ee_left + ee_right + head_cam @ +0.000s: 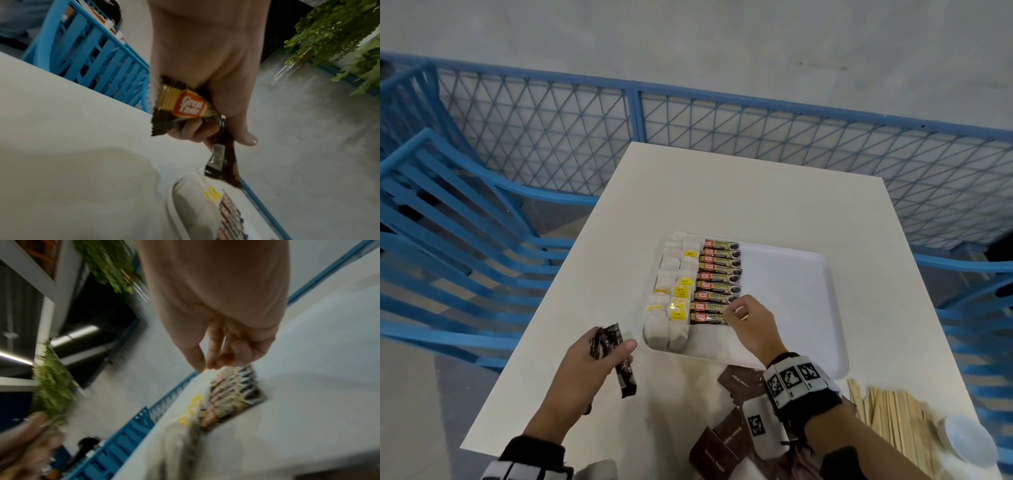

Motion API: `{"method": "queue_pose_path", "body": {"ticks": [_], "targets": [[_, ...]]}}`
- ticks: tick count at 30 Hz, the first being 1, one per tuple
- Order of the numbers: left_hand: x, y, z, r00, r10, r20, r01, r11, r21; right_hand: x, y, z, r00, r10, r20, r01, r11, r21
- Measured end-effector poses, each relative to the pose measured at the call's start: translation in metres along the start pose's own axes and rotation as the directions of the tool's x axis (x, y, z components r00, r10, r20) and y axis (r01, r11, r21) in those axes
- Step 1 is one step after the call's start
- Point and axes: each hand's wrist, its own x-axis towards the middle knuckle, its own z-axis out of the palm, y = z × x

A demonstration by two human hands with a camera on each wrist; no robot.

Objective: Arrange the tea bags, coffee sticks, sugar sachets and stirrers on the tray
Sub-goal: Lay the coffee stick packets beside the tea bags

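Note:
A white tray (791,308) lies on the white table (722,192). Two columns of tea bags (673,291) fill its left end, some with yellow tags. Beside them runs a row of coffee sticks (717,277) (232,394). My right hand (734,313) (205,367) hovers at the near end of that row. Its thumb and fingers are curled together at the right tip of the nearest sticks; blur hides whether they pinch one. My left hand (611,342) (220,134) is left of the tray and grips a bundle of dark coffee sticks (625,375) (185,104).
Brown sugar sachets (722,442) lie scattered at the near table edge, under my right wrist. A pile of wooden stirrers (893,421) and a white cup (965,442) sit at the near right. The tray's right half is bare. Blue fencing (534,137) surrounds the table.

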Motion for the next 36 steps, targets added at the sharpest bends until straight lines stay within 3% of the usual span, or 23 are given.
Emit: {"method": "queue_pose_path", "body": {"ticks": [3,6,8,10,12,16,22,30,36], "targets": [[0.004,0.009,0.012,1.0,0.024,0.018,-0.023,0.997,-0.073,-0.026,-0.021,-0.001,0.956,-0.068,0.285,0.069,0.998,0.009],[0.007,0.017,0.023,0.998,0.044,0.04,-0.04,0.995,-0.094,-0.052,-0.04,0.001,0.803,-0.093,0.589,0.087,0.995,0.039],[0.006,0.023,0.031,0.996,0.068,0.058,-0.059,0.987,-0.153,-0.06,-0.047,0.005,0.72,-0.102,0.686,0.089,0.995,0.055],[0.003,0.029,0.039,0.992,0.093,0.083,-0.076,0.979,-0.187,-0.062,-0.049,0.008,0.687,-0.135,0.714,0.108,0.991,0.084],[0.002,0.03,0.043,0.988,0.112,0.109,-0.09,0.979,-0.185,-0.062,-0.049,0.009,0.7,-0.162,0.696,0.07,0.985,0.159],[0.007,0.025,0.041,0.984,0.091,0.152,-0.057,0.976,-0.212,-0.061,-0.041,0.002,0.725,-0.165,0.669,-0.127,0.922,0.366],[0.007,0.021,0.038,0.973,0.121,0.199,-0.079,0.975,-0.208,-0.058,-0.029,-0.01,0.839,-0.177,0.514,-0.04,0.923,0.383],[0.009,0.013,0.033,0.978,0.06,0.201,-0.022,0.983,-0.184,-0.052,-0.016,-0.021,0.905,-0.118,0.41,-0.145,0.819,0.555],[0.005,0.013,0.038,0.963,0.109,0.247,-0.1,0.994,-0.049,-0.047,-0.011,-0.016,0.933,-0.065,0.353,-0.181,0.764,0.619]]}}
